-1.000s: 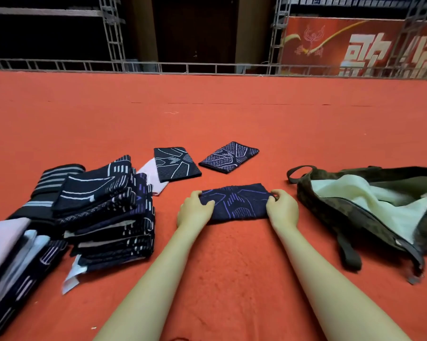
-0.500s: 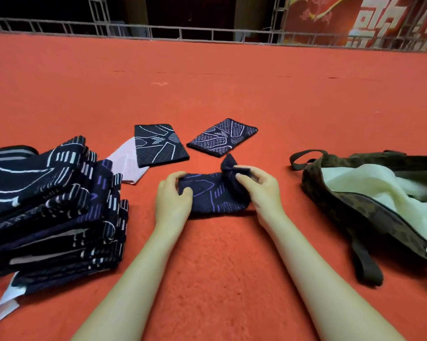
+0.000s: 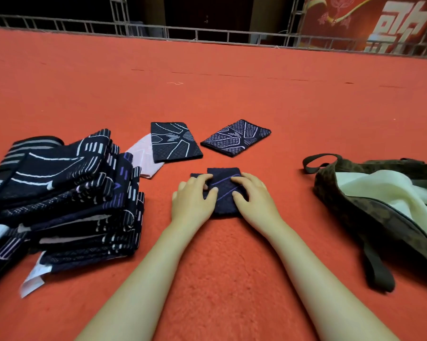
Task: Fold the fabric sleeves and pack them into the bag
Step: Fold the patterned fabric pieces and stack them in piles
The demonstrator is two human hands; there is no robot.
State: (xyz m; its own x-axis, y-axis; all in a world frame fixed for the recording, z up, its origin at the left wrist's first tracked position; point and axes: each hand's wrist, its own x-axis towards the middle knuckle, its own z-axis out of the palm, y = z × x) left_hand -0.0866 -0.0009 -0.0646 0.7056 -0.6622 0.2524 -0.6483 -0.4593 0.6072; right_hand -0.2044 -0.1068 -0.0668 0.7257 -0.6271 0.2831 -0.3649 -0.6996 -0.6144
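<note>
A dark navy sleeve with purple lines point(image 3: 224, 187) lies folded into a small rectangle on the red carpet in front of me. My left hand point(image 3: 194, 199) presses flat on its left side and my right hand point(image 3: 253, 196) presses flat on its right side, fingers straight. Two folded patterned sleeves lie just beyond: one black with white lines point(image 3: 174, 142) atop a pale pink piece point(image 3: 143, 157), one with a purple grid point(image 3: 235, 137). A camouflage bag point(image 3: 369, 212) lies open at the right, showing a pale lining point(image 3: 389, 190).
A tall pile of unfolded dark patterned sleeves point(image 3: 67, 195) fills the left side. The bag's strap point(image 3: 377, 269) trails toward me on the right. A metal railing point(image 3: 207, 35) and a red banner point(image 3: 379, 23) border the far edge of the carpet.
My right hand has folded the sleeve's right end over to the left, halving it. Both hands now press flat on the smaller rectangle.
</note>
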